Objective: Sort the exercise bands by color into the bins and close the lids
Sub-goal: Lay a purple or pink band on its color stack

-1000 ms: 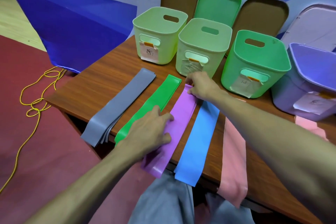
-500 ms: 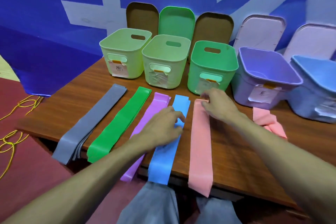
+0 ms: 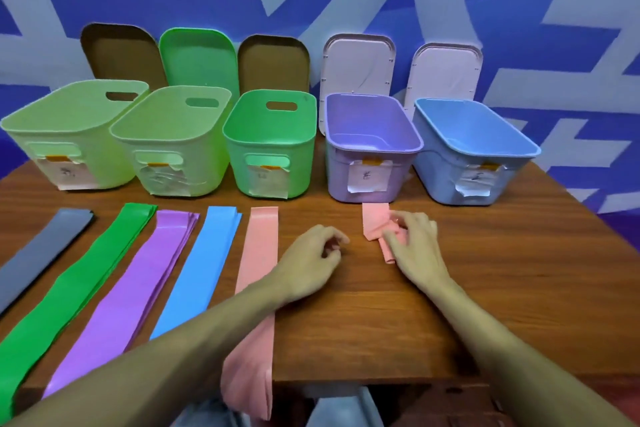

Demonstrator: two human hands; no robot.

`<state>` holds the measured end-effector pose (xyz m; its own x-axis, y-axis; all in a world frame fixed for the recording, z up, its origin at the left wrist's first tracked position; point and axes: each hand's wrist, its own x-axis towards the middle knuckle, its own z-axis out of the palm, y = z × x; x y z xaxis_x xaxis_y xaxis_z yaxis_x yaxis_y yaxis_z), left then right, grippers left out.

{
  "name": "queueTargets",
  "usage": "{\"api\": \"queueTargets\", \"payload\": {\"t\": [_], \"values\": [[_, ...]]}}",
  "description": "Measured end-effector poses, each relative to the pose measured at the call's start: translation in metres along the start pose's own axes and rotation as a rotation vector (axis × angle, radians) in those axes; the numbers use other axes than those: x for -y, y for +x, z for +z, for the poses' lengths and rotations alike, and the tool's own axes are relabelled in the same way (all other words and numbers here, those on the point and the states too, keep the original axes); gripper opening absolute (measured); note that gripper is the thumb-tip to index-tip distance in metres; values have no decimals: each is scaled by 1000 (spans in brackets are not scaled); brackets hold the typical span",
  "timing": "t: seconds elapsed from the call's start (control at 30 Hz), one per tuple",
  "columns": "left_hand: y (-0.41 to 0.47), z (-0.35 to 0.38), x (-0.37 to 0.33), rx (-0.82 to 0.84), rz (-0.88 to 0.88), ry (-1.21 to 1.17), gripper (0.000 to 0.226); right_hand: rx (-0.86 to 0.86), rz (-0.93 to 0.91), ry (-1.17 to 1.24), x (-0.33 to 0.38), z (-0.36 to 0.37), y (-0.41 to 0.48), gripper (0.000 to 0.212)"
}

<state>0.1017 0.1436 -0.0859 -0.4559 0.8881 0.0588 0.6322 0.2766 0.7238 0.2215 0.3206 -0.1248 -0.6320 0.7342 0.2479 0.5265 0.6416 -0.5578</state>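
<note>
Crumpled pink band on the counter just in front of the purple bin, right hand over it with grip curled round its folds, left hand left of that bin, grip loosely curled, holding nothing, flat pink band farther left

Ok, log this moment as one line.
left hand: empty, loosely curled | right hand: pinching folded pink band | bins: lids off
</note>
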Motion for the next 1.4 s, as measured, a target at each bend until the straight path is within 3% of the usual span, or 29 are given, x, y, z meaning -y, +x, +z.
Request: {"api": "queueTargets", "payload": {"t": [0.23, 0.33, 0.5, 0.67, 0.93, 1.17, 1.33, 1.4], "values": [[48, 54, -14, -177, -80, -194, 29, -53, -62, 109, -13, 7, 1, 30], [53, 70, -10, -296, -83, -126, 25, -60, -101, 124, -16, 9, 1, 32], [52, 71, -7, -367, -53, -161, 9, -113, -108, 233, -13, 5, -2, 21], [47, 70, -5, -341, -39, -156, 13, -113, -114, 202, -6, 0, -11, 19], [26, 26, -16, -207, -5, -216, 13, -160, -228, 202, 22, -20, -30, 10], [7, -36, -46, -402, 108, -406, 16, -56, -293, 350, 100, -67, -20, 21], [-16, -79, -62, -483, 180, -583, 7, -64, -283, 566, 151, -82, -19, 11], [-28, -88, -62, -486, 149, -692, 16, -55, -269, 677, 169, -88, -24, 9]]}}
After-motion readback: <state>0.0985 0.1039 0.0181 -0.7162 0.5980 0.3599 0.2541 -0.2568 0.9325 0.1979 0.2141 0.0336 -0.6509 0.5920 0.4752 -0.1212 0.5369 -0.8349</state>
